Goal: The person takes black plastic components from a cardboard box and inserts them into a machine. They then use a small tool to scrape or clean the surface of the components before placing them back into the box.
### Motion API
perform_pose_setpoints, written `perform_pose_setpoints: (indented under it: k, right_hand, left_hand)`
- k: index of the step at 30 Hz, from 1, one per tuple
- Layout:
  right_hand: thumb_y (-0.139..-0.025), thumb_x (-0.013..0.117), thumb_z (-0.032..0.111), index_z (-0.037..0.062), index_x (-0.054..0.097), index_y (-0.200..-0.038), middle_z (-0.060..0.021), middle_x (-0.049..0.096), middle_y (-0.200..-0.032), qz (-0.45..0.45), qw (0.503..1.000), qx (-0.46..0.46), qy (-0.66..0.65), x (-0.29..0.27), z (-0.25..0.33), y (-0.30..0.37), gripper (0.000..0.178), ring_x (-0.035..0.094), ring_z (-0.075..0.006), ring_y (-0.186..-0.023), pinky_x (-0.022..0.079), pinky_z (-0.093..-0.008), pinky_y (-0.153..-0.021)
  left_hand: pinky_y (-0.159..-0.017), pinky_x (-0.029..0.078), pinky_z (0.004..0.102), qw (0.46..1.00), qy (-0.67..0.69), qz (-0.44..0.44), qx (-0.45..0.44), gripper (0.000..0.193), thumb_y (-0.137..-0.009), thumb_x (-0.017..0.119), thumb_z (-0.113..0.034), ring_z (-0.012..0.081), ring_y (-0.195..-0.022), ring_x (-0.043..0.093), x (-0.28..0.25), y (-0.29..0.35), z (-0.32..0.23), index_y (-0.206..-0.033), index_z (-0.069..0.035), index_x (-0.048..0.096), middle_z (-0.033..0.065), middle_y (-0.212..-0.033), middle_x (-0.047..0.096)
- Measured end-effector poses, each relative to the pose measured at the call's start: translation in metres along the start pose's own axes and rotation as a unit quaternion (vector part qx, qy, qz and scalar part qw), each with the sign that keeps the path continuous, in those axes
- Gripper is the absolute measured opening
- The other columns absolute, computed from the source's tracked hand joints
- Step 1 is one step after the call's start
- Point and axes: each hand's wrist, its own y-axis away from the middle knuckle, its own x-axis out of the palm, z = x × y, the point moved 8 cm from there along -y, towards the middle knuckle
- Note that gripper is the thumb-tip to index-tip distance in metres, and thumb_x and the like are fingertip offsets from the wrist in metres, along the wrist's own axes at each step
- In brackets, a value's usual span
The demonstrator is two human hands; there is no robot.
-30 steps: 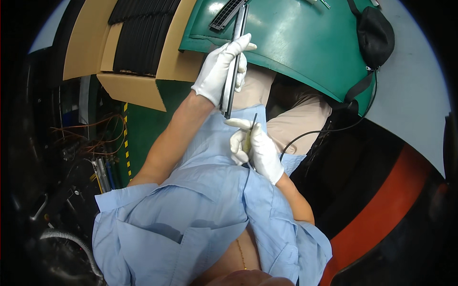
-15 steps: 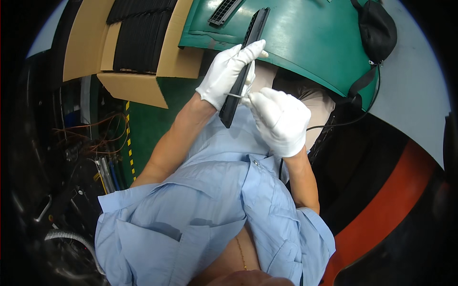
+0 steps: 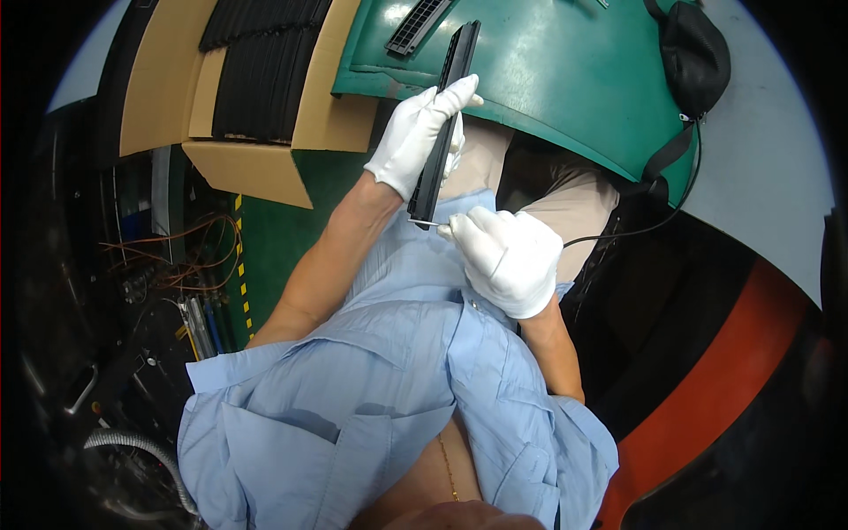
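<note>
My left hand [image 3: 408, 140], in a white glove, is closed around a long, narrow black plastic part [image 3: 437, 155]. The part is held at a slant, its far end over the table's near edge and its near end toward my body. My right hand [image 3: 508, 261], also in a white glove, is closed on a thin metal tool [image 3: 425, 223]. Its slim shaft lies across the near end of the black part; the handle is hidden in the fist. A similar black grid-like part [image 3: 415, 26] rests on the green table [image 3: 548, 75].
An open cardboard box [image 3: 238, 166] packed with black parts [image 3: 265, 84] stands at the far left. A black pouch [image 3: 695, 57] lies at the table's right, with a cable [image 3: 649, 228] running down from it. Orange wires [image 3: 190, 252] and metal machinery are on the left.
My right hand has moved nearer my body, carrying the metal tool along the black part to its near end. The left hand keeps its grip, and the part is slightly steeper.
</note>
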Motion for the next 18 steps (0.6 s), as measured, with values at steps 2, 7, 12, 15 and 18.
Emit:
perform_pose_setpoints:
  k: [2,7,12,15,18]
  right_hand:
    - [-0.076,0.076,0.014,0.0115,0.064,-0.085,0.0018,0.058,-0.078,0.005,1.0,0.001,-0.014,0.001,0.004,0.002,0.015,0.051,-0.0138,-0.056,0.039,-0.0293,-0.048]
    - [-0.076,0.078,0.017,0.0122,0.064,-0.083,0.0014,0.056,-0.075,-0.009,0.999,0.036,-0.033,-0.006,0.0,0.0,0.016,0.051,-0.0151,-0.055,0.038,-0.03,-0.048]
    - [-0.075,0.078,0.017,0.0118,0.064,-0.08,0.0009,0.055,-0.073,-0.045,0.997,0.054,-0.017,-0.005,-0.008,-0.001,0.016,0.051,-0.0156,-0.055,0.038,-0.0306,-0.048]
    - [-0.073,0.076,0.014,0.0115,0.063,-0.079,0.0003,0.055,-0.072,-0.054,0.997,0.055,-0.009,-0.007,-0.011,-0.001,0.015,0.051,-0.0155,-0.054,0.038,-0.0307,-0.047]
    - [-0.071,0.074,0.011,0.0111,0.063,-0.078,-0.0002,0.053,-0.071,-0.074,0.996,0.052,0.001,-0.01,-0.014,-0.003,0.014,0.05,-0.0156,-0.053,0.038,-0.0308,-0.047]
  left_hand:
    - [-0.033,0.033,0.0226,1.0,-0.004,-0.007,0.001,0.042,-0.103,0.056,-0.038,0.0062,-0.036,0.041,-0.001,-0.001,-0.002,-0.107,0.004,0.062,-0.002,-0.056,0.045]
    - [-0.033,0.033,0.0222,0.999,-0.045,-0.011,0.017,0.049,-0.104,0.051,-0.044,0.006,-0.036,0.04,0.0,0.0,-0.007,-0.108,0.004,0.061,-0.002,-0.055,0.044]
    - [-0.034,0.033,0.0232,0.999,0.027,0.016,-0.009,0.062,-0.103,0.035,-0.06,0.007,-0.036,0.038,0.004,0.014,0.008,-0.098,-0.003,0.059,-0.002,-0.051,0.043]
    - [-0.034,0.033,0.0245,0.999,0.031,0.033,-0.017,0.06,-0.104,0.03,-0.061,0.0085,-0.036,0.037,0.004,0.024,0.018,-0.088,-0.008,0.054,-0.0015,-0.049,0.041]
    - [-0.037,0.032,0.0243,0.996,0.045,0.019,-0.068,0.056,-0.106,0.029,-0.056,0.0097,-0.039,0.036,0.008,0.041,0.024,-0.084,-0.009,0.05,-0.0011,-0.049,0.037]
